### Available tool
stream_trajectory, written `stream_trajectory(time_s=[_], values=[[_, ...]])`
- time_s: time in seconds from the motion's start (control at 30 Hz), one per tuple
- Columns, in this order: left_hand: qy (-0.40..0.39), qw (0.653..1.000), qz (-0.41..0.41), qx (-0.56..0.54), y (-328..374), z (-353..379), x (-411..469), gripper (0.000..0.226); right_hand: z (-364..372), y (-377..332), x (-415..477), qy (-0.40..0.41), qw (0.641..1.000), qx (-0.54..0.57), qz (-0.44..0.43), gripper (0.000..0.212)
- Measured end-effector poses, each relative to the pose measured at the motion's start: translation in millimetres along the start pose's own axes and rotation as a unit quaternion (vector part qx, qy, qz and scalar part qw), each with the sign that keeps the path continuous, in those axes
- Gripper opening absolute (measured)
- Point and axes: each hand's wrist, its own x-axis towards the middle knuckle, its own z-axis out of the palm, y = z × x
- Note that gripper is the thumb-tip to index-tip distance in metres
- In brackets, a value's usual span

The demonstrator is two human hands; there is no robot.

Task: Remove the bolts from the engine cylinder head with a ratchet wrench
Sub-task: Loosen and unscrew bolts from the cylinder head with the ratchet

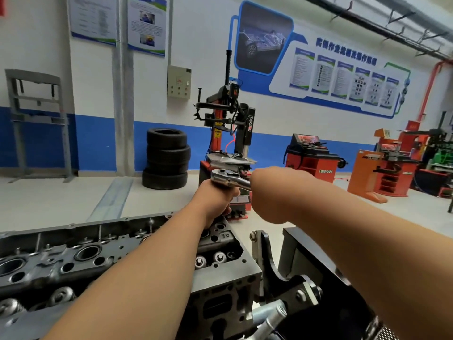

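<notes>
Evidently both hands hold one tool: left hand (215, 202) curled round the upright stem beneath the ratchet wrench (226, 178), right hand (269, 192) fisted on its handle running rightward, left nearer the cylinder head (103, 241) directly below, bolt hidden.

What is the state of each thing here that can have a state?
ratchet wrench: held level above the far end of the cylinder head, in both hands.
left hand: grips under the wrench head.
right hand: grips the handle; fingers hidden.
cylinder head: uncovered, valve springs showing.
</notes>
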Motion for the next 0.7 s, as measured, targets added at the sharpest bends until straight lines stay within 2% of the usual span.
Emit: stream_trajectory(time_s=[0.13, 0.23, 0.3, 0.37, 0.47, 0.53, 0.7], values=[[0.027, 0.999, 0.020, 0.035, 0, 1, -1, 0.012, -4, -8, 2, -0.016, 0.999, -0.032, -0.008, 0.024], [0.044, 0.964, 0.077, 0.249, 7, -1, -6, 0.017, -1, -17, 5, -0.035, 0.998, -0.041, -0.017, 0.025], [0.063, 0.946, 0.104, 0.301, 9, -1, -10, 0.020, 0, -16, 2, -0.039, 0.998, -0.045, -0.037, 0.027], [0.037, 0.956, 0.088, 0.277, 8, 1, -10, 0.024, 4, -11, 0, -0.052, 0.995, -0.067, -0.055, 0.027], [-0.015, 0.987, 0.036, 0.154, 7, -1, -10, 0.022, 14, -2, 2, -0.045, 0.993, -0.092, -0.058, 0.011], [-0.006, 0.996, 0.011, 0.090, 6, -3, -10, 0.010, 23, 6, 13, -0.017, 0.997, -0.058, -0.039, 0.016], [0.014, 1.000, 0.002, -0.017, -5, -2, -4, 0.016, 44, 35, 49, 0.098, 0.993, -0.051, -0.046, 0.013]])
